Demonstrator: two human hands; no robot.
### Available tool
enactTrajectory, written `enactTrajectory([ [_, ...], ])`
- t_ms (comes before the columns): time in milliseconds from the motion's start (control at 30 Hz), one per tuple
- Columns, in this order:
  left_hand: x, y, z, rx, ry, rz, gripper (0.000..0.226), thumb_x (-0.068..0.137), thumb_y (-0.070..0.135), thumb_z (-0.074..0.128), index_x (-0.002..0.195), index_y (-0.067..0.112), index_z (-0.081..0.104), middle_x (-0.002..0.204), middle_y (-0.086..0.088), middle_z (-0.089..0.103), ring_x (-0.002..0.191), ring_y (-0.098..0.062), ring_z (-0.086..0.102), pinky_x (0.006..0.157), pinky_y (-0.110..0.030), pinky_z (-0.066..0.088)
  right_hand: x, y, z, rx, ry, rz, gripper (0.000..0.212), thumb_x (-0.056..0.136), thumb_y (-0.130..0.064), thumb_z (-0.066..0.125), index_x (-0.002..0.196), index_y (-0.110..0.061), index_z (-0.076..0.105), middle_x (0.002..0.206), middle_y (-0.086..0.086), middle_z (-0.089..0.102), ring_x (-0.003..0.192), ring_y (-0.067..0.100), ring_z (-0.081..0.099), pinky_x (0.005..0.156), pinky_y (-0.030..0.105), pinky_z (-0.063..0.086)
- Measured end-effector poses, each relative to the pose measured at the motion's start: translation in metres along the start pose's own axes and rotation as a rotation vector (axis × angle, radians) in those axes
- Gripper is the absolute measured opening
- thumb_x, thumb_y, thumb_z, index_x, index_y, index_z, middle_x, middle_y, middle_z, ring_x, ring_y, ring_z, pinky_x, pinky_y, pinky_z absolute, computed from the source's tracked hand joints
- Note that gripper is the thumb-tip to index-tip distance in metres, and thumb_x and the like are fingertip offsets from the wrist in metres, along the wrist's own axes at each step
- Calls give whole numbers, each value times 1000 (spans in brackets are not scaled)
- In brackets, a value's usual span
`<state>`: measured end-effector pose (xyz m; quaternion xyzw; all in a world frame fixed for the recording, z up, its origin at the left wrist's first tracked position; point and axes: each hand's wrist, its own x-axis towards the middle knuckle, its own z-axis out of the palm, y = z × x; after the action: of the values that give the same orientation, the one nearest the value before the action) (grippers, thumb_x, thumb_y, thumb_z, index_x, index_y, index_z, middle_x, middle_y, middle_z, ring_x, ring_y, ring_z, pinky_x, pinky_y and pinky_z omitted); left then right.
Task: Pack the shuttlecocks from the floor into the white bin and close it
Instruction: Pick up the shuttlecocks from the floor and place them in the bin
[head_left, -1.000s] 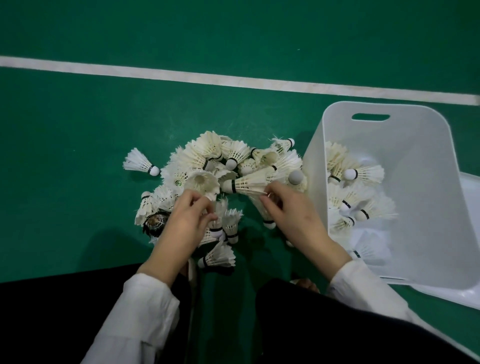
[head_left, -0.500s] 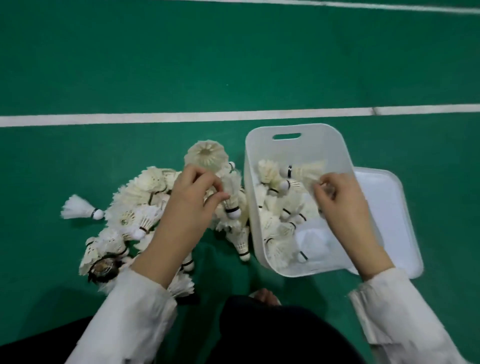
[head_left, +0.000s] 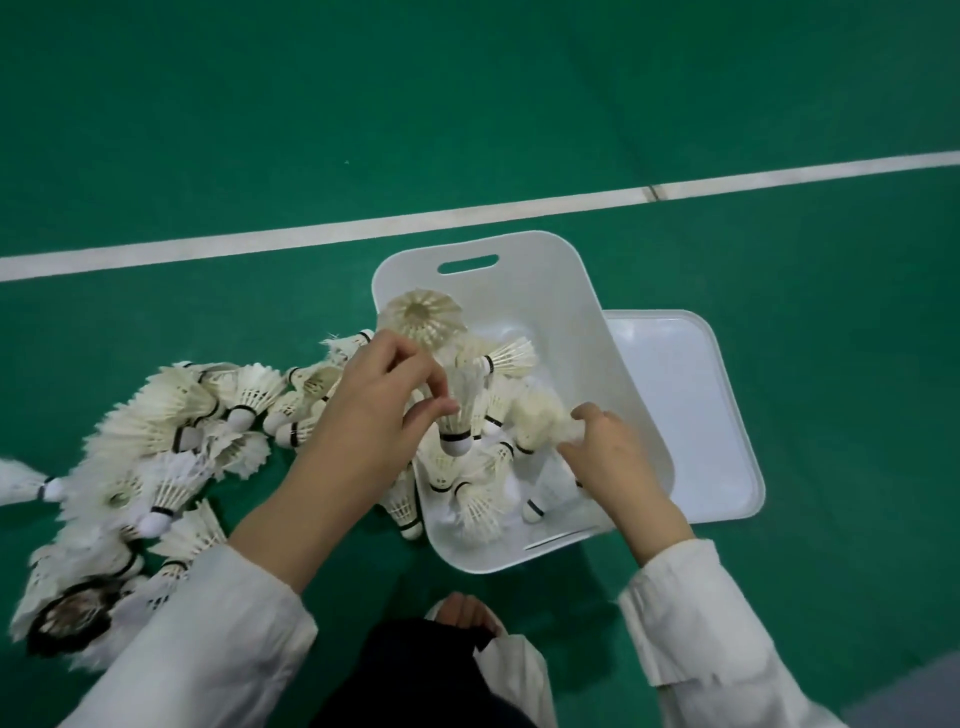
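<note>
The white bin (head_left: 563, 291) stands open on the green floor, with several white shuttlecocks (head_left: 511, 356) lying inside. A big pile of shuttlecocks (head_left: 171, 415) is spread on the floor to its left. My left hand (head_left: 379, 400) is over the bin's left rim, fingers pinched on an upright shuttlecock (head_left: 457, 415) with its cork down. A second shuttlecock's feather skirt (head_left: 421, 312) shows just above that hand. Inside the bin's near right part, my right hand (head_left: 610, 452) curls its fingers around the feathers of a shuttlecock (head_left: 540, 421).
The bin's white lid (head_left: 680, 415) lies flat on the floor against the bin's right side. A white court line (head_left: 311, 231) runs across behind the bin. A dark, frayed shuttlecock (head_left: 67, 618) lies at the pile's near left end. My foot (head_left: 462, 613) shows below the bin.
My left hand has carried shuttlecocks from the pile rightward to over the bin. My right hand has dropped lower inside the bin. The camera view has shifted closer.
</note>
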<state>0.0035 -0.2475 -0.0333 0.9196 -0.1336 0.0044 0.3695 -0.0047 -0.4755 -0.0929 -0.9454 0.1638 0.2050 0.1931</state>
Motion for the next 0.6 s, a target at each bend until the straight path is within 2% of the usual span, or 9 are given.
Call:
enactTrajectory([
  [67,2,0,5,-6,-11,1,10,80,21,68,81,15,60,91,5,44,85,-13,43,76,-20,35,-5,2,-12,137,70,33,44,83,-17,55,124,-14,41,107,11,59,96,32,57,80,38,47],
  [167,1,2,12,-10,-24,0,10,80,19,68,81,14,60,91,4,45,85,-13,43,74,-18,35,-15,3,-26,255,136,-30,19,84,-16,56,103,-14,53,94,2,60,84,22,56,70,30,41],
  [233,0,2,17,-14,-36,-6,10,79,20,69,81,14,61,91,4,45,84,-12,43,73,-13,33,-18,2,-24,255,88,-64,2,83,-18,58,85,-18,59,86,-2,62,79,18,57,64,28,41],
  [300,-2,2,22,-29,-54,-10,10,79,19,69,81,13,61,91,4,45,83,-12,43,73,-12,33,-19,-1,-17,227,-7,-73,6,82,-20,59,77,-22,60,83,-5,65,79,17,60,64,28,42],
  [467,-9,4,30,-30,-89,-2,11,79,20,70,80,13,61,90,4,45,83,-13,44,74,-13,34,-16,-2,5,125,-143,-108,5,82,-19,59,78,-19,62,83,-1,66,85,20,61,69,28,44],
  [533,-11,5,31,-34,-103,-13,11,80,22,68,81,13,61,91,5,44,85,-13,43,75,-14,34,-16,1,8,113,-175,-110,4,83,-21,61,84,-19,64,89,-2,66,89,20,61,70,26,43],
  [600,-13,5,31,-41,-115,-27,11,80,23,68,81,14,61,92,6,44,87,-13,43,75,-14,34,-16,3,7,116,-173,-118,13,84,-24,61,96,-20,65,96,-5,66,91,17,59,74,26,42],
])
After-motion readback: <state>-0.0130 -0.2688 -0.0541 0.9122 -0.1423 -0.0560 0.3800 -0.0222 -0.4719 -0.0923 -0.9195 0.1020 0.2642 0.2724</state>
